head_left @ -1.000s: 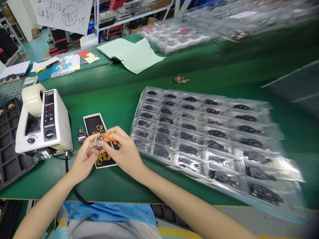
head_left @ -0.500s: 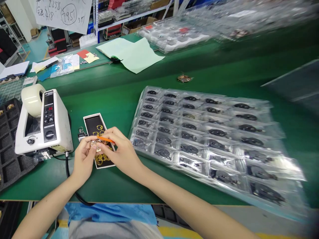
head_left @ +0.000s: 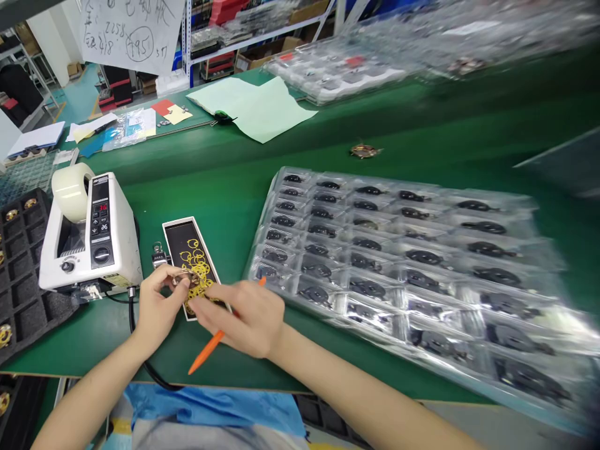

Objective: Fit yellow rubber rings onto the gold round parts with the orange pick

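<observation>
Both forearms are extended forward from the bottom of the view and converge over the green worktop (head_left: 197,365), with the wrists angled inward. The left forearm (head_left: 89,403) rises from the lower left, and the left hand (head_left: 159,306) is raised on its edge, with its fingers (head_left: 166,281) pinched together on a small round metal part (head_left: 184,279). That part is held just above the left edge of a white-edged black card tray (head_left: 177,240), over the lower end of a loose heap of gold rings (head_left: 199,269) lying in the tray. The exact shape of the part is partly hidden by the fingers. The right forearm (head_left: 356,394) comes in from the lower right, and the right hand (head_left: 246,319) is turned palm down. Its fingers (head_left: 210,304) are curled and reach left over the lower corner of the tray, close to the left hand; whether they touch the rings cannot be told. An orange plastic stick (head_left: 206,351) is tucked through the right hand, with its end showing beyond the knuckles. A tally counter (head_left: 159,255) stands just left of the tray, and a tape dispenser (head_left: 89,231) is beside it. A large clear blister tray of dark parts (head_left: 375,262) lies to the right.
</observation>
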Tool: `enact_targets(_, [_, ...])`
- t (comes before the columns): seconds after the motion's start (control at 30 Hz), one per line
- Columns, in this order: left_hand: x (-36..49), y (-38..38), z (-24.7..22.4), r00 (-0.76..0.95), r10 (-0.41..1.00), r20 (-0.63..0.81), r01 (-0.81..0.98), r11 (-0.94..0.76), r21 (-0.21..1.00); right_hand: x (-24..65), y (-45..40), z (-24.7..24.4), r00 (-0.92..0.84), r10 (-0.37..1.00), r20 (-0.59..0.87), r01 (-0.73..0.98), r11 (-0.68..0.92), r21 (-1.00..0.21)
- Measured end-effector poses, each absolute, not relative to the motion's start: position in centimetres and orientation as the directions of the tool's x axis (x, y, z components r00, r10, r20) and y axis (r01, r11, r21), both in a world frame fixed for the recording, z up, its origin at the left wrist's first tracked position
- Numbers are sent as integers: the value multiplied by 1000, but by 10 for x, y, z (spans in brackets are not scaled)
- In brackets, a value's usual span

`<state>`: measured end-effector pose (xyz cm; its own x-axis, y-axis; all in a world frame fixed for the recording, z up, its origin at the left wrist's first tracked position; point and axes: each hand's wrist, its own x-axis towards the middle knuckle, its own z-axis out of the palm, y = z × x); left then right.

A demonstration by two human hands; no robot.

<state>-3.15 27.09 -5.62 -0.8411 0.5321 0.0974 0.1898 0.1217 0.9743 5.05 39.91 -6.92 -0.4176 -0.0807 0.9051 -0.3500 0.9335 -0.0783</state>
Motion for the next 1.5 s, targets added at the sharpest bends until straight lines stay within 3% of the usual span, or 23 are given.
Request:
enact_targets(0.1, [-31,271,-56,-843,532,-77,-58,52,997,50,393,-74,-430,-128,894,-301,954,-8])
enact_targets(0.27, [-27,270,-54,-797,578,-174,-219,-7,976,43,397,-79,-546,59,836,-178,967,-185])
enact_targets(0.47, [-19,270,-53,-789,593,-161,-202,-3,979,41,402,-81,-570,44,821,-266,935,-235])
enact_targets(1.1, [-15,267,-56,-809,580,-96,-83,48,995,41,415,-78,-524,-201,827,-352,936,4])
enact_targets(1.37, [-12,266,-59,-826,556,-90,-86,34,996,42,402,-80,-577,-15,817,-253,954,-161])
enact_targets(1.5, [-15,268,-58,-814,564,-139,-156,19,988,42,400,-80,-593,51,804,-295,915,-276])
